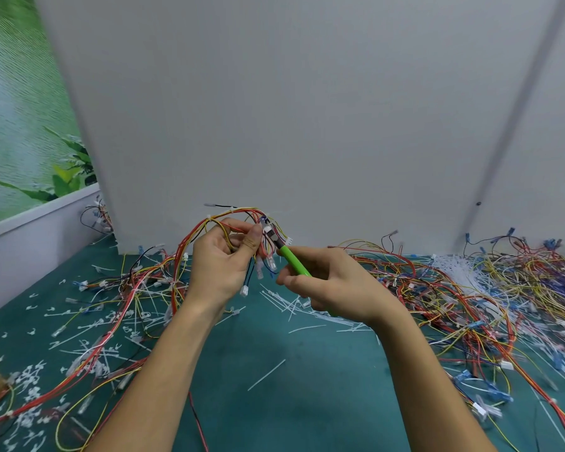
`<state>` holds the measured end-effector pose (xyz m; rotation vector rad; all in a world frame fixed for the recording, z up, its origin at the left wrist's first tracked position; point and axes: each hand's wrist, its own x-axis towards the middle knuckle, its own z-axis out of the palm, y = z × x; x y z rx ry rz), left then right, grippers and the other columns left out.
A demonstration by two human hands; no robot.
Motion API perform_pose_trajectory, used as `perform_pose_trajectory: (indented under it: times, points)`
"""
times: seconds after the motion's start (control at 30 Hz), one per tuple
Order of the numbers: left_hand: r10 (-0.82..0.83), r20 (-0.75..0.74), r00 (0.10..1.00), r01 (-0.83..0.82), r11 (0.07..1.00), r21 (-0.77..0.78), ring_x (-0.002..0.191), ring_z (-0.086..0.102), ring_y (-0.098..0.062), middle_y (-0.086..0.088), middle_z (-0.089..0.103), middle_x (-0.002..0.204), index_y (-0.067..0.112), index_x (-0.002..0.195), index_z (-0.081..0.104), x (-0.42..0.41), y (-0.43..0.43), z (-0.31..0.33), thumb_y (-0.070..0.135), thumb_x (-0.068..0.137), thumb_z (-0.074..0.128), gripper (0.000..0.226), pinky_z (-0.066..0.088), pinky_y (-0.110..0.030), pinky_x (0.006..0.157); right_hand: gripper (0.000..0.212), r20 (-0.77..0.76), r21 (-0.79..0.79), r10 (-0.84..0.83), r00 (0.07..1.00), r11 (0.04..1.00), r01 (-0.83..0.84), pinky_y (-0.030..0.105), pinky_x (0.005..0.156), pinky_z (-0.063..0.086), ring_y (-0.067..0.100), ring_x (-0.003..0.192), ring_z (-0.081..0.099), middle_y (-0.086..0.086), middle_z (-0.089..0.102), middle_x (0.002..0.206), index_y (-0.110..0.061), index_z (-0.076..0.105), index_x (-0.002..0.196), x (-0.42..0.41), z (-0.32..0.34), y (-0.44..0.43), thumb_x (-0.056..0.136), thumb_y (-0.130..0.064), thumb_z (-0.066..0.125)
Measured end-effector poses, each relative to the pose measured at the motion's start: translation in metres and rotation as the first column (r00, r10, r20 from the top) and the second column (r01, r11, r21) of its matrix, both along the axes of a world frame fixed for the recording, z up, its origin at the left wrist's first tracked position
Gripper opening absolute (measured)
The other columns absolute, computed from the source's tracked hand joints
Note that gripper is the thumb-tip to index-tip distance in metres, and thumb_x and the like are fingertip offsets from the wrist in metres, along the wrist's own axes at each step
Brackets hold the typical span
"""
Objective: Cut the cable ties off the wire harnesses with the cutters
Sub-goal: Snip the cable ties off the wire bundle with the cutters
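Note:
My left hand holds up a wire harness of red, yellow and black wires, pinched between thumb and fingers above the table. White connectors hang from it below the hand. My right hand grips green-handled cutters, their dark jaws pointing up and left into the bundle just right of my left thumb. A white cable tie on the harness sits right at the jaws. Whether the jaws are closed on it cannot be told.
A teal table top is strewn with cut white ties. More harnesses lie in a big tangle at the right and in a smaller heap at the left. A grey partition stands close behind.

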<state>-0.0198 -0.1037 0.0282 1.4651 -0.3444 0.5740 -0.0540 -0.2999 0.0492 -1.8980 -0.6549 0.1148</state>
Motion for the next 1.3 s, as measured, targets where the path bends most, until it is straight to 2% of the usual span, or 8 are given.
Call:
perform_pose_trajectory:
  times: [0.23, 0.37, 0.53, 0.73, 0.9, 1.03, 1.1, 1.3]
  points:
    - [-0.022, 0.008, 1.000, 0.022, 1.000, 0.021, 0.063, 0.068, -0.017, -0.003, 0.073, 0.071, 0.013, 0.089, 0.065, -0.002, -0.002, 0.001, 0.030, 0.089, 0.069, 0.018, 0.053, -0.023, 0.062, 0.026, 0.001, 0.030, 0.016, 1.000, 0.999, -0.016, 0.030, 0.059, 0.049, 0.015, 0.073, 0.053, 0.020, 0.066, 0.105, -0.013, 0.068, 0.113, 0.002, -0.003, 0.001, 0.090, -0.024, 0.063]
    - [-0.044, 0.000, 0.999, 0.044, 0.999, 0.009, 0.067, 0.068, -0.020, -0.004, 0.072, 0.072, 0.012, 0.090, 0.065, -0.003, -0.002, 0.001, 0.029, 0.088, 0.070, 0.017, 0.057, -0.031, 0.070, 0.015, -0.002, 0.040, 0.025, 1.000, 0.999, -0.025, 0.036, 0.060, 0.057, 0.013, 0.074, 0.061, 0.007, 0.071, 0.100, -0.013, 0.066, 0.108, 0.002, -0.006, 0.008, 0.093, -0.015, 0.065]
    - [-0.078, 0.011, 0.997, 0.077, 0.996, 0.049, 0.067, 0.070, -0.015, -0.001, 0.073, 0.073, 0.020, 0.088, 0.068, -0.007, -0.006, 0.003, 0.028, 0.088, 0.071, 0.009, 0.055, -0.022, 0.067, 0.011, 0.010, 0.011, -0.027, 1.000, 1.000, 0.027, 0.044, 0.066, 0.061, 0.013, 0.075, 0.065, 0.002, 0.062, 0.083, -0.014, 0.063, 0.103, 0.003, -0.009, 0.012, 0.095, -0.016, 0.070]
    - [-0.137, 0.027, 0.990, 0.135, 0.987, 0.084, 0.068, 0.071, -0.018, -0.006, 0.074, 0.072, 0.030, 0.085, 0.071, -0.009, -0.005, 0.004, 0.030, 0.089, 0.071, 0.004, 0.056, -0.022, 0.068, 0.030, -0.003, -0.037, -0.041, 0.999, 0.998, 0.041, 0.042, 0.067, 0.060, 0.021, 0.080, 0.067, 0.015, 0.072, 0.103, -0.017, 0.062, 0.111, 0.002, -0.006, 0.014, 0.082, -0.027, 0.063]
    - [-0.137, 0.041, 0.990, 0.130, 0.983, 0.129, 0.063, 0.069, -0.015, -0.006, 0.073, 0.072, 0.034, 0.086, 0.070, -0.008, 0.000, 0.004, 0.032, 0.090, 0.071, 0.005, 0.054, -0.021, 0.064, 0.025, -0.007, -0.074, -0.059, 0.998, 0.996, 0.058, 0.049, 0.077, 0.060, 0.029, 0.094, 0.069, 0.001, 0.074, 0.107, -0.020, 0.060, 0.118, 0.003, -0.006, 0.014, 0.094, -0.014, 0.059]
    - [-0.094, 0.044, 0.995, 0.087, 0.988, 0.128, 0.071, 0.073, -0.013, 0.000, 0.077, 0.080, 0.037, 0.086, 0.071, -0.006, -0.001, 0.003, 0.033, 0.088, 0.071, 0.005, 0.053, -0.017, 0.064, 0.024, 0.002, -0.091, -0.082, 0.997, 0.992, 0.082, 0.030, 0.067, 0.056, 0.002, 0.072, 0.061, -0.013, 0.069, 0.086, -0.028, 0.063, 0.109, 0.005, -0.006, 0.013, 0.098, -0.008, 0.056]
    - [-0.063, 0.037, 0.997, 0.058, 0.990, 0.132, 0.074, 0.073, -0.014, 0.001, 0.078, 0.084, 0.033, 0.087, 0.072, -0.004, -0.001, 0.001, 0.035, 0.087, 0.072, 0.002, 0.053, -0.017, 0.063, 0.024, -0.009, -0.090, -0.088, 0.996, 0.992, 0.087, 0.024, 0.064, 0.052, -0.002, 0.068, 0.059, -0.019, 0.068, 0.081, -0.027, 0.063, 0.111, 0.004, -0.006, 0.012, 0.099, -0.008, 0.055]
    - [0.019, 0.069, 0.997, -0.027, 0.993, 0.114, 0.066, 0.066, -0.006, 0.007, 0.074, 0.077, 0.028, 0.091, 0.068, -0.001, 0.000, 0.000, 0.038, 0.088, 0.071, 0.011, 0.051, -0.017, 0.061, 0.021, 0.007, -0.125, -0.095, 0.995, 0.988, 0.095, 0.023, 0.070, 0.047, 0.007, 0.081, 0.060, 0.003, 0.072, 0.112, -0.018, 0.061, 0.120, 0.006, -0.007, 0.013, 0.102, -0.010, 0.053]
